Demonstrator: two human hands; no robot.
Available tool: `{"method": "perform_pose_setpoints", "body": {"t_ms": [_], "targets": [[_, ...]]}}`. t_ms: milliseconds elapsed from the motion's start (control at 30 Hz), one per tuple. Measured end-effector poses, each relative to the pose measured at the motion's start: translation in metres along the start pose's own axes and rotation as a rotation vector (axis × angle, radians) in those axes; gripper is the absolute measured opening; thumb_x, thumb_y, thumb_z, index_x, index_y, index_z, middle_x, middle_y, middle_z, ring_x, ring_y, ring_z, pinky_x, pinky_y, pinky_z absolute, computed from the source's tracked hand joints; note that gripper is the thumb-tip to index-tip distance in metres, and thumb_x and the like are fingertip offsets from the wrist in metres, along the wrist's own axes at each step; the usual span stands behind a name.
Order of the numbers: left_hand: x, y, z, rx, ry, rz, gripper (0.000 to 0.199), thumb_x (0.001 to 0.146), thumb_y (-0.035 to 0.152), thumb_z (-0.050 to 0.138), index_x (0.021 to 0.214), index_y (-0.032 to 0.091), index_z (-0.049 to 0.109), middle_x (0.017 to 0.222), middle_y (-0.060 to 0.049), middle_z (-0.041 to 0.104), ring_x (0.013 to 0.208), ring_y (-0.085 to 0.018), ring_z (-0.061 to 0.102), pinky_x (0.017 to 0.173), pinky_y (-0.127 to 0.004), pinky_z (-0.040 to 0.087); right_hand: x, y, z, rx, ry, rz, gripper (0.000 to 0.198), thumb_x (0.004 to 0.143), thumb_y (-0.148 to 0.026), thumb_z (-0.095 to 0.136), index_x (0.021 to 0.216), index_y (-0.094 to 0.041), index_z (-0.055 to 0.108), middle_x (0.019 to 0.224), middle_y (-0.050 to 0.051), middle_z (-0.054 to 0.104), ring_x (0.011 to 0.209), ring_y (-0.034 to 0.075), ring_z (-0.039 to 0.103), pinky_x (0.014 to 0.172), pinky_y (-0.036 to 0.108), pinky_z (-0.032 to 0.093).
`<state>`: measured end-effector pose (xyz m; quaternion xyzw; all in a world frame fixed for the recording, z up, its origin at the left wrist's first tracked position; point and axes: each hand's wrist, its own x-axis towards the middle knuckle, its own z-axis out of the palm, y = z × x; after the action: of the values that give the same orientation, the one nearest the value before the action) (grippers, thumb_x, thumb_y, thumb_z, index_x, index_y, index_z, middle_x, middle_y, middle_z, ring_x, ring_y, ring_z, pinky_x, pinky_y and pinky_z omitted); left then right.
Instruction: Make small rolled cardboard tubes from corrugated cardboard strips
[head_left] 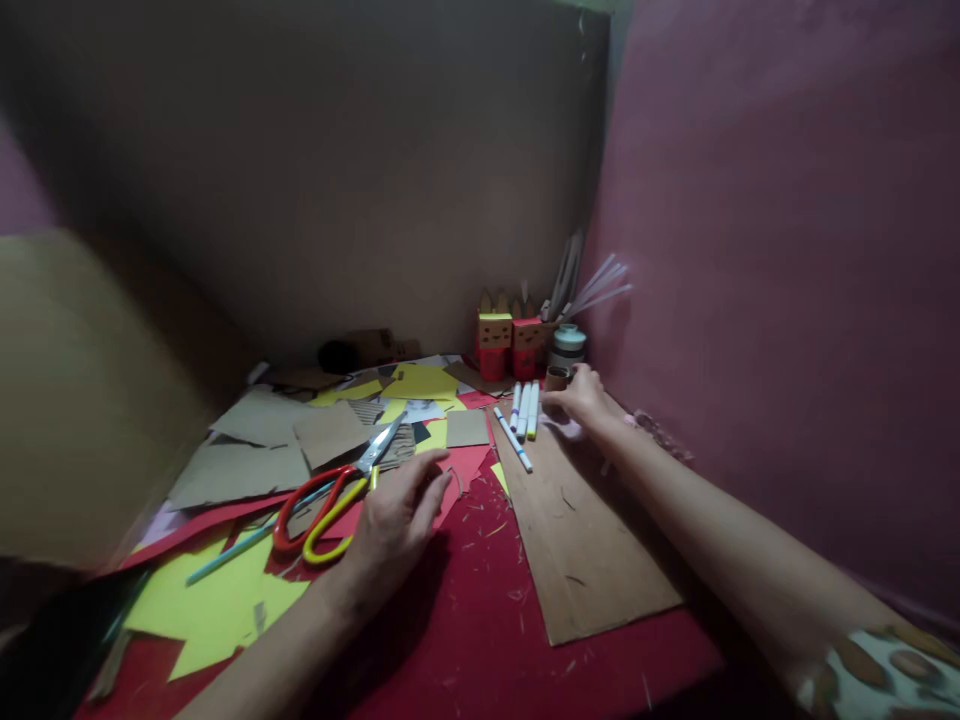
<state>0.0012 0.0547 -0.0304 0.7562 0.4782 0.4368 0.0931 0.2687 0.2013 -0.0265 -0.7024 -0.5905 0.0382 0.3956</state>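
Note:
My left hand (397, 510) hovers over the red tabletop, thumb and fingers apart with nothing between them. Just left of it lie large scissors (330, 510) with one red and one yellow handle, blades pointing away. A light blue pencil-like stick (236, 550) runs under their handles. At the back right, my right hand (585, 398) has its thumb and fingers around a short brown cardboard tube (556, 378), partly hidden by the hand. Several capped white markers (523, 412) rest beside it at the far end of a long brown cardboard sheet (592, 540).
Two red-and-brown face-decorated holders (493, 345) stand at the back, near a jar with a pale lid (568, 340) and white sticks (604, 285). Yellow paper (217, 600) and cardboard pieces (240, 470) cover the left side. A pink wall (787, 300) bounds the right.

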Motion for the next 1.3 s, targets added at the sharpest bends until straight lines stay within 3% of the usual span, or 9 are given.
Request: {"method": "perform_pose_setpoints", "body": {"t_ms": [133, 333, 500, 667, 1033, 1133, 1167, 1233, 1300], "targets": [[0.02, -0.016, -0.035, 0.078, 0.187, -0.201, 0.027, 0.085, 0.032, 0.051, 0.104, 0.018, 0.062, 0.087, -0.004, 0.069, 0.069, -0.016, 0.066, 0.067, -0.028, 0.052, -0.03, -0.019, -0.009, 0.206, 0.222, -0.165, 0.053, 0.069, -0.021, 0.061, 0.119, -0.012, 0.046, 0.114, 0.018, 0.052, 0.111, 0.031, 0.049, 0.094, 0.047, 0.04], [0.036, -0.068, -0.08, 0.634, 0.088, -0.316, 0.032, 0.075, 0.027, 0.047, 0.099, 0.015, 0.066, 0.098, -0.01, 0.066, 0.088, -0.024, 0.062, 0.083, -0.036, 0.048, -0.091, -0.051, -0.009, 0.499, 0.06, -0.466, 0.031, 0.077, -0.019, 0.054, 0.108, -0.016, 0.052, 0.099, 0.012, 0.058, 0.094, 0.025, 0.056, 0.083, 0.042, 0.047], [0.031, -0.094, -0.076, 0.779, -0.079, -0.273, 0.038, 0.066, 0.019, 0.05, 0.1, 0.012, 0.066, 0.099, -0.017, 0.065, 0.098, -0.033, 0.056, 0.089, -0.045, 0.04, -0.108, -0.05, -0.007, 0.502, -0.035, -0.63, 0.028, 0.077, -0.008, 0.048, 0.103, -0.019, 0.053, 0.1, 0.011, 0.058, 0.097, 0.024, 0.055, 0.085, 0.041, 0.046], [0.027, -0.091, -0.061, 0.835, -0.142, -0.244, 0.02, 0.077, 0.024, 0.045, 0.08, 0.014, 0.062, 0.087, -0.018, 0.064, 0.089, -0.032, 0.057, 0.084, -0.042, 0.04, -0.111, -0.042, -0.006, 0.5, -0.064, -0.639, 0.029, 0.075, -0.004, 0.047, 0.097, -0.02, 0.053, 0.097, 0.01, 0.058, 0.095, 0.024, 0.055, 0.084, 0.04, 0.046], [0.024, -0.077, -0.071, 0.859, 0.084, -0.35, 0.028, 0.087, 0.027, 0.035, 0.074, 0.015, 0.056, 0.079, -0.015, 0.061, 0.075, -0.031, 0.06, 0.062, -0.037, 0.041, -0.113, -0.043, -0.008, 0.556, -0.126, -0.621, 0.02, 0.078, -0.006, 0.046, 0.088, -0.02, 0.056, 0.088, 0.008, 0.059, 0.085, 0.021, 0.056, 0.077, 0.036, 0.046], [0.027, -0.052, -0.075, 0.714, 0.277, -0.331, 0.029, 0.089, 0.03, 0.031, 0.088, 0.015, 0.056, 0.094, -0.015, 0.063, 0.088, -0.027, 0.061, 0.071, -0.036, 0.045, -0.115, -0.047, -0.013, 0.629, -0.184, -0.55, 0.015, 0.079, -0.012, 0.05, 0.089, -0.019, 0.057, 0.086, 0.008, 0.059, 0.082, 0.02, 0.056, 0.077, 0.037, 0.046], [0.028, -0.042, -0.073, 0.403, 0.414, -0.345, 0.025, 0.087, 0.032, 0.037, 0.089, 0.015, 0.056, 0.09, -0.013, 0.064, 0.083, -0.025, 0.062, 0.073, -0.035, 0.046, -0.116, -0.049, -0.015, 0.689, -0.243, -0.486, 0.015, 0.079, -0.016, 0.053, 0.093, -0.019, 0.058, 0.088, 0.008, 0.059, 0.081, 0.02, 0.056, 0.077, 0.037, 0.047], [0.029, -0.023, -0.063, 0.175, 0.386, -0.361, 0.027, 0.087, 0.038, 0.038, 0.089, 0.017, 0.055, 0.068, -0.004, 0.065, 0.061, -0.018, 0.062, 0.063, -0.031, 0.05, -0.118, -0.053, -0.017, 0.886, -0.433, -0.287, 0.03, 0.078, -0.025, 0.061, 0.106, -0.019, 0.056, 0.1, 0.009, 0.059, 0.083, 0.019, 0.057, 0.076, 0.036, 0.048], [0.026, -0.007, -0.047, -0.334, 0.254, -0.491, 0.019, 0.081, 0.036, 0.05, 0.081, 0.018, 0.054, 0.057, -0.001, 0.063, 0.05, -0.016, 0.059, 0.058, -0.03, 0.051, -0.12, -0.057, -0.016, 1.135, -0.638, -0.089, 0.049, 0.075, -0.033, 0.066, 0.12, -0.022, 0.049, 0.112, 0.01, 0.057, 0.089, 0.019, 0.059, 0.077, 0.035, 0.05]]}}
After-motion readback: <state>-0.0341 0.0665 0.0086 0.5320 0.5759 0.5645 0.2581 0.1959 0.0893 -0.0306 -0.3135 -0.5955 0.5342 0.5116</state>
